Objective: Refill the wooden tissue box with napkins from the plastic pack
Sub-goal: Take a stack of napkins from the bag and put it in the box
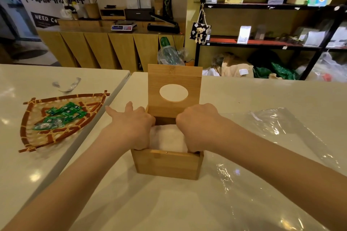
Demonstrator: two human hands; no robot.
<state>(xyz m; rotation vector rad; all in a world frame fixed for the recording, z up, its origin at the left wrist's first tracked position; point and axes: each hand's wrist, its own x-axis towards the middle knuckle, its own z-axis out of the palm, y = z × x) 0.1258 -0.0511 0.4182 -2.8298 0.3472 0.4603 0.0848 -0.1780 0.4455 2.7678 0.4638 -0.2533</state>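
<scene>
The wooden tissue box [167, 163] stands directly before the person, lid [174, 90] upright at the far side. Both hands reach down into it, at either side of the napkins [168, 139]. The left hand [131, 127] (two fingers stretched outside) and the curled right hand [197, 127] probably press the stack; fingertips are hidden. The empty plastic pack [277, 137] lies to the right.

Both the left hand [131, 125] and right hand [197, 127] reach into the open light-brown wooden tissue box [167, 163], pressing the white napkin stack [169, 139] beneath its raised oval-holed lid [174, 80].
</scene>
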